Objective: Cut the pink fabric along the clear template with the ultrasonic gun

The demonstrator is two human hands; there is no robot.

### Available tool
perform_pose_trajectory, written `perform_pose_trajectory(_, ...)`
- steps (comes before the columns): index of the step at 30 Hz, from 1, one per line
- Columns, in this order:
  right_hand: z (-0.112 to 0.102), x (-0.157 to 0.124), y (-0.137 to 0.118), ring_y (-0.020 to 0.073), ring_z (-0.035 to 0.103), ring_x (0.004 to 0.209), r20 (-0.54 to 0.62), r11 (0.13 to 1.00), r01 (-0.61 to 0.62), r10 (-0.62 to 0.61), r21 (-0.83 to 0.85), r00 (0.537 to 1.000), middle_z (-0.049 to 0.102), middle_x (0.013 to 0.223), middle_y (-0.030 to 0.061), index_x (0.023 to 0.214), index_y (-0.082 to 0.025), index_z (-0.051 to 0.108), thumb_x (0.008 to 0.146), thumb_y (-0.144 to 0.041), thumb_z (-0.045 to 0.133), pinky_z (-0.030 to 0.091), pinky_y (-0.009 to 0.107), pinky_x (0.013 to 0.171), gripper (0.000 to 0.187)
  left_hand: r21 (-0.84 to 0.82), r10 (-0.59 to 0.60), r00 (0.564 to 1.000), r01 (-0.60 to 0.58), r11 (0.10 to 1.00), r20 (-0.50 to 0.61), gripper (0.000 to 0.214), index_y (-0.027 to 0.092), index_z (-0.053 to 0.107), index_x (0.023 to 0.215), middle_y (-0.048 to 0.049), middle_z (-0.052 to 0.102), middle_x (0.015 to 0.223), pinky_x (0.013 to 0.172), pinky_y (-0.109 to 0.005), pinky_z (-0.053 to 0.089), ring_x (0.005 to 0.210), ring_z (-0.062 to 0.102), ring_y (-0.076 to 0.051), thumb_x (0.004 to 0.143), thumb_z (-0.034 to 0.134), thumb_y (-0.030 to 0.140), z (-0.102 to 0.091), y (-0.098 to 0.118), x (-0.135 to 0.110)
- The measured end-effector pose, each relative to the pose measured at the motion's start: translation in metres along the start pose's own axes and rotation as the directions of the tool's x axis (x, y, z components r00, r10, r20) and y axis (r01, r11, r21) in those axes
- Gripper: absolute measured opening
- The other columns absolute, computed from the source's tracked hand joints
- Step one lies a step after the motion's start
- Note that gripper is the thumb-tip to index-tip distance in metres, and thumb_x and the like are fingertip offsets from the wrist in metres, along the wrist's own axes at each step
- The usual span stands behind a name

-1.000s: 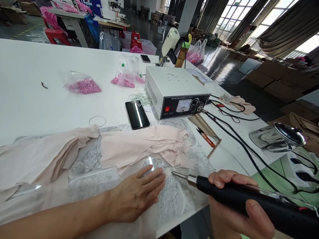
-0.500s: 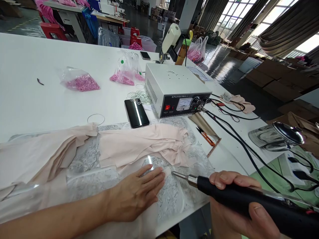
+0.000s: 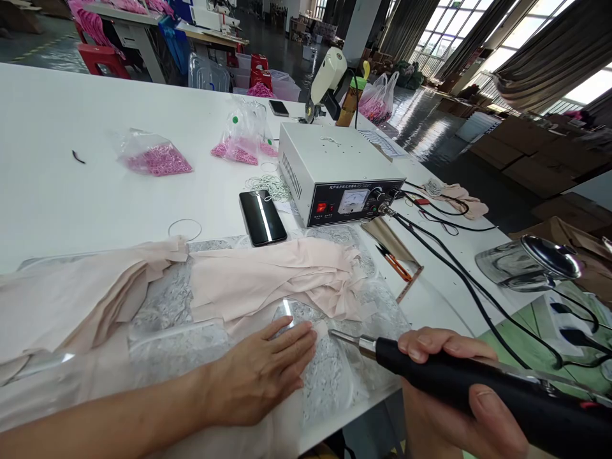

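My left hand (image 3: 268, 370) lies flat with its fingers stretched out, pressing a thin pale beige fabric piece (image 3: 112, 382) onto the clear-covered, grey-patterned mat (image 3: 327, 379). My right hand (image 3: 449, 382) is wrapped round the black handle of a handheld ultrasonic welder (image 3: 430, 376). Its slim metal tip points left and sits beside the fabric's edge, just past my left fingertips; whether it touches I cannot tell. Behind my left hand lies a bunched stack of pale pink fabric pieces (image 3: 277, 274). Another folded fabric stack (image 3: 71, 299) rests at the left.
A white welder control box (image 3: 342, 172) stands behind the fabric, its black cables (image 3: 459, 274) running right. Near it are a phone (image 3: 262, 218), orange thread snips (image 3: 394, 262), a steel mug (image 3: 526, 262) and bags of pink rings (image 3: 160, 156). The table's front edge is close below the mat.
The welder and my right hand have shifted very slightly left. My left hand stays flat in the same place, and the fabric shows no clear movement.
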State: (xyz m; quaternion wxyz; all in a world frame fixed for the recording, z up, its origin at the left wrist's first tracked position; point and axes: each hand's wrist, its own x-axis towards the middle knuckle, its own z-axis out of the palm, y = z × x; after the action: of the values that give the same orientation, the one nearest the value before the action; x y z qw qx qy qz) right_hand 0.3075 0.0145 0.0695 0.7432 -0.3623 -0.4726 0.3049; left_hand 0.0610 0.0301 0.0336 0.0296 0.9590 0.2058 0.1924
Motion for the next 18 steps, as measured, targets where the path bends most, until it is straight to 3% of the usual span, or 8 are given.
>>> perform_pose_trajectory(6, -0.0028, -0.0012, 0.0002, 0.0152, 0.054, 0.055, -0.036, 1.000, -0.020, 0.021, 0.011, 0.999, 0.063, 0.071, 0.0013, 0.086, -0.018, 0.063, 0.069, -0.036, 0.056, 0.048, 0.033, 0.054, 0.026, -0.011, -0.014, 1.000, 0.014, 1.000, 0.017, 0.038, 0.007, 0.052, 0.135, -0.0115, 0.057, 0.138, 0.110, -0.041, 0.042, 0.132, 0.049, -0.025, 0.105, 0.040, 0.026, 0.0006, 0.0002, -0.0011)
perform_pose_trajectory(18, 0.0046, 0.0028, -0.0013, 0.0148, 0.056, 0.055, 0.023, 1.000, 0.011, -0.011, 0.010, 1.000, 0.065, 0.068, 0.0017, 0.082, -0.017, 0.062, 0.071, -0.034, 0.059, 0.049, 0.032, 0.054, 0.021, -0.019, -0.012, 1.000, 0.012, 1.000, 0.023, 0.038, 0.006, 0.052, 0.135, -0.0113, 0.055, 0.140, 0.110, -0.042, 0.041, 0.133, 0.048, -0.026, 0.104, 0.041, 0.026, -0.0012, 0.0005, -0.0007)
